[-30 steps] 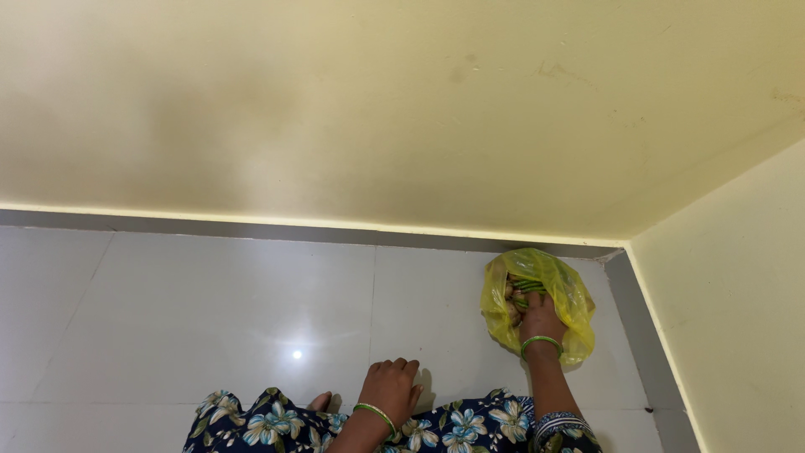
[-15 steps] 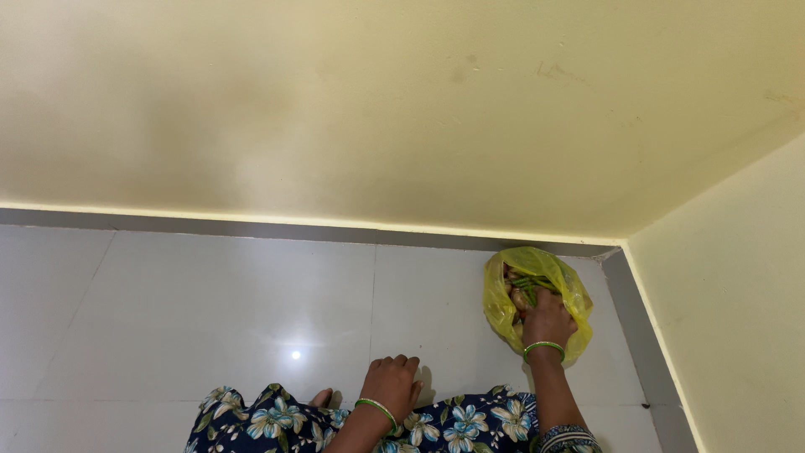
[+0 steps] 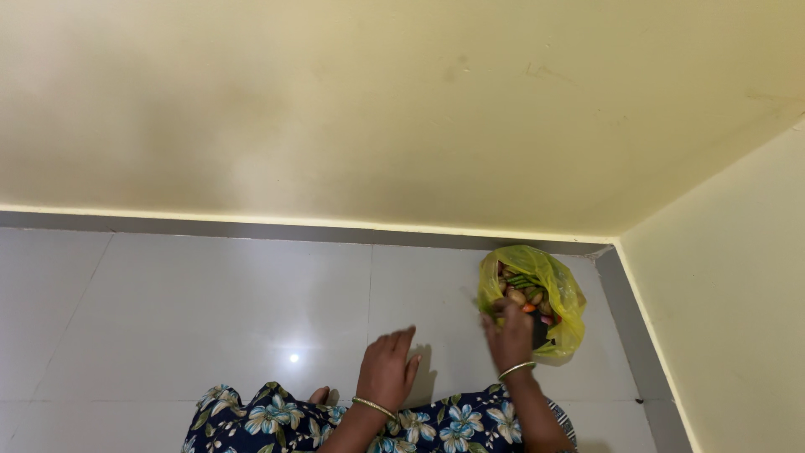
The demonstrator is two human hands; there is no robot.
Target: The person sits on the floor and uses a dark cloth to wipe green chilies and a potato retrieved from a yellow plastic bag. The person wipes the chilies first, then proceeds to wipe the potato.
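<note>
Two hands low down, right hand (image 3: 509, 335) blurry at the yellow bag (image 3: 560, 289) mouth, grip unclear, veggies (image 3: 524, 289) at twelve o'clock, left hand (image 3: 387, 369) spread flat on white floor (image 3: 210, 310)

Left of the left hand (image 3: 387, 371) the tiled floor (image 3: 184, 310) lies open right out to the far wall (image 3: 335, 109) – to the right, the yellow plastic bag (image 3: 560, 294) sits close to the corner, side wall (image 3: 721, 294) just beyond
</note>
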